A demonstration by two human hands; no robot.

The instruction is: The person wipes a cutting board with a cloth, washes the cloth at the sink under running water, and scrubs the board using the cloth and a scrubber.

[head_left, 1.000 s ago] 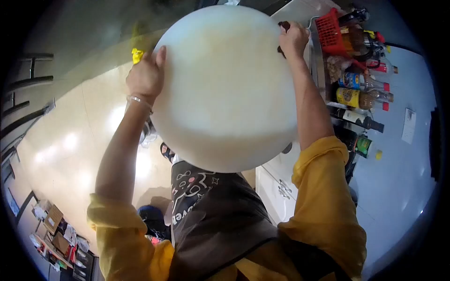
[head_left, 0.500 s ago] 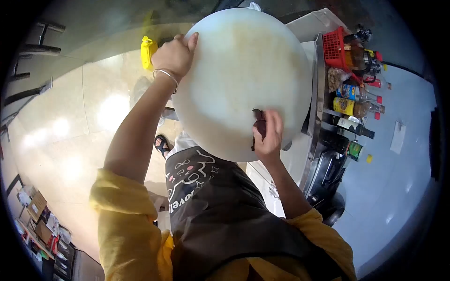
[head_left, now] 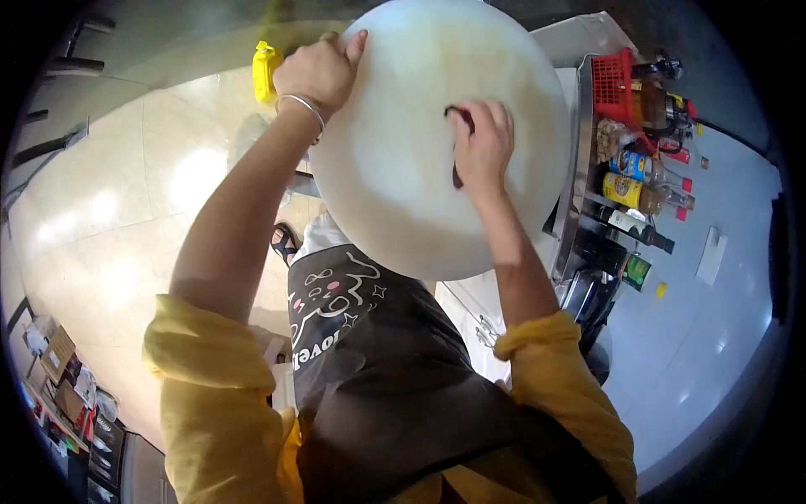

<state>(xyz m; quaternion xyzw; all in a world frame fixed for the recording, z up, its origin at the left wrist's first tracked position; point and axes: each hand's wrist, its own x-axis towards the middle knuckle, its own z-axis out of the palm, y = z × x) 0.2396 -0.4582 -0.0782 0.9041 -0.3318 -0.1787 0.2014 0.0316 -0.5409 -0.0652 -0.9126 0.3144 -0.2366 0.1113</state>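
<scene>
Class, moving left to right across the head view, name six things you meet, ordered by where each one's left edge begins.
Yellow container → left hand → round white board → right hand → red basket → white slip.

One large round white board [head_left: 403, 202], its rim gripped at the left by the left hand [head_left: 317, 74], with thumb up and a pale bracelet [head_left: 306, 104] at the wrist; one dark cloth [head_left: 457, 178], under the right hand [head_left: 484, 144], against the board's face. Beside the left hand, one yellow jug [head_left: 264, 74]. To the right, one red basket [head_left: 614, 91] and several bottles [head_left: 623, 190]; below, one dark printed apron [head_left: 369, 370] and one black sandal [head_left: 285, 244].
</scene>
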